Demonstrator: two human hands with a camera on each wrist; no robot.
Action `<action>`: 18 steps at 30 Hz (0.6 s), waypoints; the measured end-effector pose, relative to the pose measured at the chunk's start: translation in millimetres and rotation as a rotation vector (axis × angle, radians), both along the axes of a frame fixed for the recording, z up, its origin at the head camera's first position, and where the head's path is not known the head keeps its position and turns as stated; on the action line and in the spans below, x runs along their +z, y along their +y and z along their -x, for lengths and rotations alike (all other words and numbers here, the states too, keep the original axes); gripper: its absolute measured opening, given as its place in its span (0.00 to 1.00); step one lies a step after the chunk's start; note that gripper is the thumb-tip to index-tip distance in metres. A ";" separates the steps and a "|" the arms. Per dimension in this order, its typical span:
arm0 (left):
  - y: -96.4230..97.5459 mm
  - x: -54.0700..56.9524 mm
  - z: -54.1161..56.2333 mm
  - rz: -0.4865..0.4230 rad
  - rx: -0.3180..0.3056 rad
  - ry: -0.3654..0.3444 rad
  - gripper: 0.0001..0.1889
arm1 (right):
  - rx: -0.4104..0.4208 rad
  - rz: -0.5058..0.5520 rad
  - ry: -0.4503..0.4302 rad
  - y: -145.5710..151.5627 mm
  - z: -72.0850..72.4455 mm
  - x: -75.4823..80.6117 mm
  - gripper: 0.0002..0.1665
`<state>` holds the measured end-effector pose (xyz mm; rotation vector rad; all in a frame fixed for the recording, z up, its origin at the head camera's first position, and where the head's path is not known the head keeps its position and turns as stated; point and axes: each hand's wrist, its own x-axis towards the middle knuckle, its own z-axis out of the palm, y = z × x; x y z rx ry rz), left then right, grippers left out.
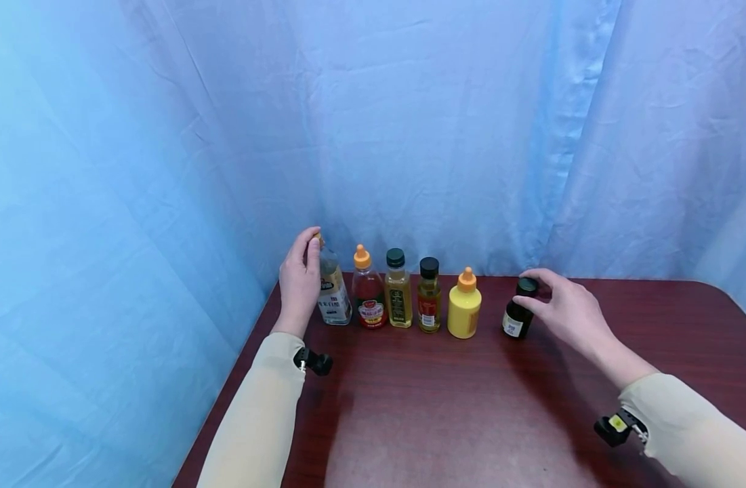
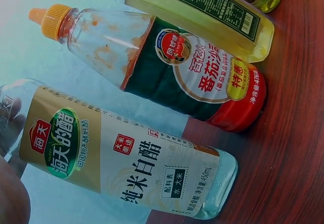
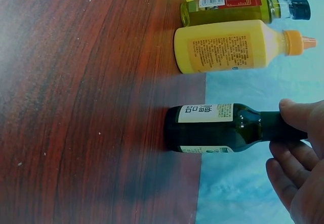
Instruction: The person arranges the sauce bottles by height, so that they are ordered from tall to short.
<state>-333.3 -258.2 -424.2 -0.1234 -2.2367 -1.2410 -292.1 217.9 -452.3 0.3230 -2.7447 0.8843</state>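
At the left end of a row of bottles, my left hand (image 1: 301,279) grips the neck of a clear white vinegar bottle (image 2: 126,153) with a gold and white label. My right hand (image 1: 569,306) pinches the capped top of a small dark glass bottle (image 3: 207,127) at the row's right end. Between the hands stand a ketchup squeeze bottle (image 1: 370,298) with an orange nozzle, a square green-capped oil bottle (image 1: 399,298), a black-capped oil bottle (image 1: 429,298) with a red label, and a yellow squeeze bottle (image 1: 464,313). In the left wrist view the bottle's top is out of frame.
The bottles stand near the far edge of a dark red wooden table (image 1: 446,413). A pale blue curtain (image 1: 433,135) hangs close behind them and along the left side. Each wrist carries a small black camera (image 1: 314,361).
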 end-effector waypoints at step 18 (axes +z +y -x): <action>0.0 0.0 -0.5 0.006 0.006 0.003 0.26 | 0.055 0.029 -0.010 -1.5 -2.1 0.3 0.27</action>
